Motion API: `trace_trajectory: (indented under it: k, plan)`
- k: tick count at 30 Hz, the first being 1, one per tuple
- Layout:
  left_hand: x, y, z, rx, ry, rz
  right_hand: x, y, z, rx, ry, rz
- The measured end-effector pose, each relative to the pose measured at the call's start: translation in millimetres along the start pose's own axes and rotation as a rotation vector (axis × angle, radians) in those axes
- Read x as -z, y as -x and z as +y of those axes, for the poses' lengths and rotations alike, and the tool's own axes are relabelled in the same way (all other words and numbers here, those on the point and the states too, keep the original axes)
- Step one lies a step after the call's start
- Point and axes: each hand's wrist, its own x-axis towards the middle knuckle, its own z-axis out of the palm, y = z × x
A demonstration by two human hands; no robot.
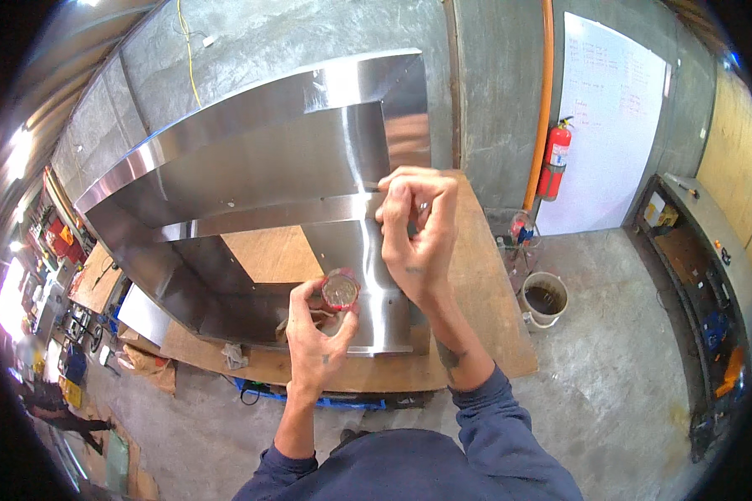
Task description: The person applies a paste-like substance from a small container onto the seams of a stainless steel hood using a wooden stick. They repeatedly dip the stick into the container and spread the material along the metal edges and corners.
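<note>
My left hand grips a small round tub between thumb and fingers. The tub has a reddish rim and greyish contents facing up. In front of me a large brushed stainless steel hood-like shell rests on a plywood-topped table, with a steel crossbar running through it. My right hand is raised at the crossbar's right end, fingers curled in and pinched together. Something small and shiny shows among its fingers, too small to name. Whether the fingertips touch the steel cannot be told.
A pale bucket with dark contents stands on the concrete floor right of the table. Beyond it a red fire extinguisher hangs by a whiteboard. A dark shelf unit lines the right side. Crumpled plastic lies at the table's near edge.
</note>
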Motion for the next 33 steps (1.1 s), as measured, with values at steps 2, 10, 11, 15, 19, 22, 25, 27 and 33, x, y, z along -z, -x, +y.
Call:
trace_trajectory:
  k: [2,10,11,15,19,22,25,27,33]
  plan:
    - [0,-4,3,-0.002,-0.004,0.008,9,18,-18,-0.113,0.006,-0.056]
    - [-9,-14,12,-0.07,0.02,0.008,36,54,-39,-0.108,0.151,-0.145]
    - [-9,-11,11,-0.077,0.022,0.001,37,56,-42,-0.102,0.182,-0.154]
    - [-12,-9,10,-0.128,0.035,-0.01,46,53,-50,-0.107,0.277,-0.249]
    - [-13,-10,15,-0.167,0.014,-0.021,46,49,-49,-0.038,0.385,-0.31]
    - [-14,-7,12,-0.18,0.033,-0.008,43,51,-46,-0.021,0.445,-0.352]
    - [-11,-6,11,-0.184,0.031,-0.002,38,53,-44,-0.027,0.454,-0.387]
    - [-10,-6,11,-0.182,0.019,0.013,37,54,-38,0.014,0.438,-0.39]
    - [-10,-9,12,-0.124,0.008,0.031,35,45,-45,-0.098,0.307,-0.296]
